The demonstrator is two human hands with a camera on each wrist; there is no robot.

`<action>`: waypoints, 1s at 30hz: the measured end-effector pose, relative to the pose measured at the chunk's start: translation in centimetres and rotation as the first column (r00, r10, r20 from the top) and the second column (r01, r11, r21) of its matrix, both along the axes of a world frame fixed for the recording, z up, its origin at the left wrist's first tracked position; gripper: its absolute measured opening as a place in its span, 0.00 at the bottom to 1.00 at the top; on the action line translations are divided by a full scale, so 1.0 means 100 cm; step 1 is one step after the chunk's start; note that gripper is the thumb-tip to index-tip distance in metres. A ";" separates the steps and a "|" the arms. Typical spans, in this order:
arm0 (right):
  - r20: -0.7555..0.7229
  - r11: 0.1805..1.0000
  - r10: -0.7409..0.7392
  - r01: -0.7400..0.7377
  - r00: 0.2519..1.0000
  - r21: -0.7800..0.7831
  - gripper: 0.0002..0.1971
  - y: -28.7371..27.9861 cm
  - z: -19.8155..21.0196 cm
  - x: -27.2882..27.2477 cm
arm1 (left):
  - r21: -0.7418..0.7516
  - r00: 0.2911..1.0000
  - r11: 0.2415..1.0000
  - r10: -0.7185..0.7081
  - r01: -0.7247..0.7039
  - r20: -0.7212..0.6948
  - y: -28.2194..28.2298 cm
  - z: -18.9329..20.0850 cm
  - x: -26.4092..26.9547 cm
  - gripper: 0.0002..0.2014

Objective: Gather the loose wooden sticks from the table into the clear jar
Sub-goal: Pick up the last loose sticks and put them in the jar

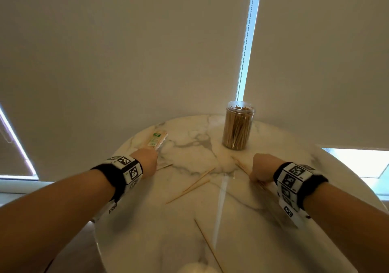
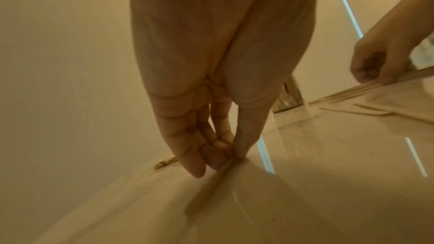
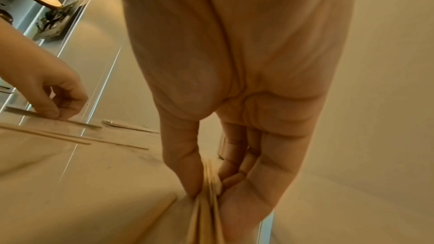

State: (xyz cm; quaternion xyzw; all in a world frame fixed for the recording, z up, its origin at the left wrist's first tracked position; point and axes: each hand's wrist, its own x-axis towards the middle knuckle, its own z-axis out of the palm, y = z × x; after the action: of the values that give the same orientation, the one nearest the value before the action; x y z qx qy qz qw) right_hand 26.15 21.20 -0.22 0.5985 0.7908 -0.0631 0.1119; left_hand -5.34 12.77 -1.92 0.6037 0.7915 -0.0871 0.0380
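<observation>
The clear jar (image 1: 239, 125), packed with upright wooden sticks, stands open at the far side of the round marble table (image 1: 273, 241). My left hand (image 1: 153, 166) is down on the table left of centre, thumb and fingertips (image 2: 231, 157) pinching one thin stick (image 3: 77, 124) that lies on the marble. My right hand (image 1: 255, 179) pinches a bundle of several sticks (image 3: 206, 209) low against the table, in front of the jar and a little to its right. More loose sticks (image 1: 199, 180) lie between my hands, and another stick (image 1: 208, 245) lies nearer to me.
A wrapped pack of sticks with a green label (image 1: 156, 139) lies just beyond my left hand near the table's left rim. Pale roller blinds hang behind the table. A whitish round object (image 1: 197, 268) shows at the near edge.
</observation>
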 end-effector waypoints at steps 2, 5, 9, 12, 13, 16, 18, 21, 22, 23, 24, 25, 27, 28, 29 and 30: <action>0.010 1.000 -0.006 0.006 1.000 0.007 0.16 -0.005 -0.001 -0.002 | -0.020 1.000 1.000 -0.021 0.021 0.023 -0.005 -0.001 0.013 0.14; 0.007 1.000 -0.009 0.009 1.000 0.006 0.17 -0.011 -0.002 -0.003 | 0.027 0.993 0.998 -0.052 0.049 0.106 -0.006 -0.001 0.034 0.10; -0.002 1.000 -0.012 0.012 1.000 0.003 0.13 -0.010 -0.003 -0.001 | 0.065 0.946 0.993 -0.113 0.098 0.305 0.000 -0.009 0.072 0.20; -0.014 1.000 -0.014 0.014 1.000 0.023 0.13 -0.009 -0.003 0.001 | 0.004 0.962 0.985 -0.168 0.171 0.217 0.003 -0.016 0.100 0.33; -0.016 1.000 -0.014 0.014 1.000 0.024 0.14 -0.009 -0.003 0.002 | 0.008 0.964 0.982 -0.185 0.187 0.192 0.005 -0.017 0.108 0.31; -0.013 1.000 0.000 0.000 1.000 0.009 0.15 -0.009 -0.003 0.002 | 0.018 0.956 0.969 -0.246 0.247 0.160 0.012 -0.012 0.122 0.19; 0.002 1.000 0.020 -0.020 1.000 0.019 0.15 -0.009 -0.004 0.001 | 0.000 0.945 0.953 -0.302 0.304 0.126 0.013 -0.006 0.132 0.14; -0.018 0.997 0.044 -0.042 0.999 0.062 0.14 -0.011 -0.005 0.003 | -0.046 0.939 0.938 -0.342 0.344 0.041 0.011 0.002 0.143 0.10; -0.029 0.996 0.047 -0.044 0.998 0.074 0.13 -0.012 -0.006 0.003 | -0.058 0.938 0.936 -0.346 0.347 0.022 0.010 0.002 0.145 0.10; -0.035 0.995 0.051 -0.048 0.998 0.083 0.13 -0.013 -0.006 0.004 | -0.063 0.937 0.935 -0.349 0.350 0.013 0.010 0.001 0.146 0.11; -0.041 0.995 0.052 -0.048 0.998 0.083 0.13 -0.013 -0.007 0.004 | -0.062 0.936 0.934 -0.352 0.352 0.009 0.010 -0.001 0.146 0.14; -0.049 0.996 0.050 -0.046 0.998 0.081 0.13 -0.014 -0.007 0.005 | -0.062 0.935 0.933 -0.356 0.355 0.009 0.010 -0.002 0.146 0.16; -0.051 0.996 0.054 -0.050 0.997 0.071 0.14 -0.016 -0.007 0.006 | -0.058 0.933 0.931 -0.359 0.359 0.007 0.010 -0.005 0.147 0.17; -0.048 0.996 0.061 -0.058 0.997 0.062 0.14 -0.016 -0.007 0.006 | -0.055 0.933 0.932 -0.359 0.359 0.006 0.010 -0.007 0.148 0.17; -0.044 0.996 0.072 -0.070 0.996 0.049 0.14 -0.016 -0.007 0.007 | -0.050 0.933 0.932 -0.358 0.358 0.009 0.009 -0.007 0.148 0.17; -0.037 0.996 0.085 -0.084 0.996 0.029 0.13 -0.015 -0.007 0.007 | -0.042 0.933 0.932 -0.360 0.360 0.009 0.008 -0.007 0.149 0.17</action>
State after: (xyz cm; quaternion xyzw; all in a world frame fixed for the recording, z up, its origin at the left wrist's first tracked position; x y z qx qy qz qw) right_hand 26.88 19.68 -0.95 0.5646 0.8182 -0.0590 0.0910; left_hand 9.53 13.59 -2.67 0.7375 0.6656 -0.1089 0.0349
